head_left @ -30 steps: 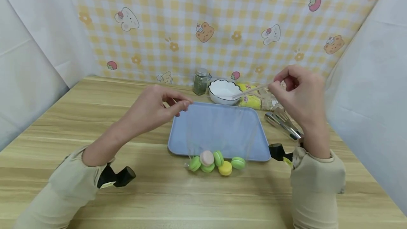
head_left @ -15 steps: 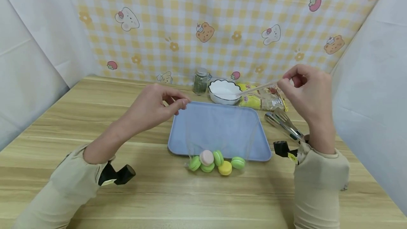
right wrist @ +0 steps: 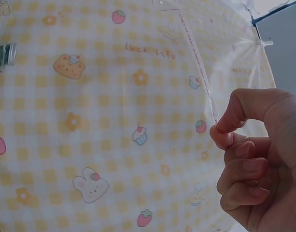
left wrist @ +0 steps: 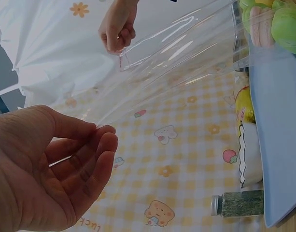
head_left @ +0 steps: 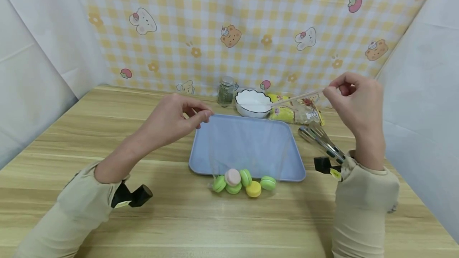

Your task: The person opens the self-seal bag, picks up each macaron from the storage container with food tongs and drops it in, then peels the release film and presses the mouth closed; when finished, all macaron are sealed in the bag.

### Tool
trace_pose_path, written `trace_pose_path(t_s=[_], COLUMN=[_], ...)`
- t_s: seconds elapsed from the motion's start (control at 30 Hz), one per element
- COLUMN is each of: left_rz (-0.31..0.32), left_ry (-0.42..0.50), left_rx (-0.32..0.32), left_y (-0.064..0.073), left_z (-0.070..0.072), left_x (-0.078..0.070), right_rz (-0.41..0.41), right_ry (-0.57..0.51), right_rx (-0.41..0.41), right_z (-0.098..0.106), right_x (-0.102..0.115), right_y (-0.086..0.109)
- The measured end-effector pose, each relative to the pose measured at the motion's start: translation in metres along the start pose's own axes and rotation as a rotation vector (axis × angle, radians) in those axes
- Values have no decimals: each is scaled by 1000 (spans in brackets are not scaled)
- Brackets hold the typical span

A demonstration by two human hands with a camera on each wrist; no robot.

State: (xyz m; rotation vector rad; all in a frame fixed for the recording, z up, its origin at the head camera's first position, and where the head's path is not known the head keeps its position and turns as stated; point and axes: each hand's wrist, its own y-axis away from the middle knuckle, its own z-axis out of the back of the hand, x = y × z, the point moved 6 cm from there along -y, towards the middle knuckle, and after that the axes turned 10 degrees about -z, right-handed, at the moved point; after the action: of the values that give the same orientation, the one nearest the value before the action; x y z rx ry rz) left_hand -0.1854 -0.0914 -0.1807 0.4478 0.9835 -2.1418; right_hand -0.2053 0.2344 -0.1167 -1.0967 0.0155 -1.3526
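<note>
My left hand (head_left: 179, 116) pinches the upper left corner of a clear plastic bag (left wrist: 176, 53) between thumb and index finger. The bag hangs from there, see-through and hard to outline. Several macarons lie in its bottom: green ones (head_left: 268, 183), a pink one (head_left: 232, 177) and a yellow one (head_left: 254, 189). To the right and higher, my right hand (head_left: 360, 104) pinches the end of a thin printed strip (right wrist: 198, 67). The strip is stretched taut and slants down left toward the bag's top edge. In the right wrist view the other fingers are curled.
Behind the bag lies a blue tray (head_left: 299, 168) on the wooden table (head_left: 229, 226). At the back stand a jar of green herbs (head_left: 226, 92) and a white scalloped bowl (head_left: 247, 110), beside yellow packets (head_left: 283, 114). Metal tongs (head_left: 319, 140) lie right of the tray.
My right hand has moved right with the strip's end, and the strip's far end has slid right along the bag's top edge. The left hand has shifted slightly left; the macarons stay put.
</note>
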Motion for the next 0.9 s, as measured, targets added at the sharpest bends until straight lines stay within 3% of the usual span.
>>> trace_pose_path(t_s=[0.7, 0.9], left_rz=[-2, 5], left_ry=[-15, -30], left_rx=[4, 9], left_y=[-1, -1], left_z=[0, 0], left_x=[1, 1], right_rz=[-172, -189], right_ry=[41, 28], right_rx=[-11, -56], right_z=[13, 21], right_x=[-34, -40], right_y=[-11, -12])
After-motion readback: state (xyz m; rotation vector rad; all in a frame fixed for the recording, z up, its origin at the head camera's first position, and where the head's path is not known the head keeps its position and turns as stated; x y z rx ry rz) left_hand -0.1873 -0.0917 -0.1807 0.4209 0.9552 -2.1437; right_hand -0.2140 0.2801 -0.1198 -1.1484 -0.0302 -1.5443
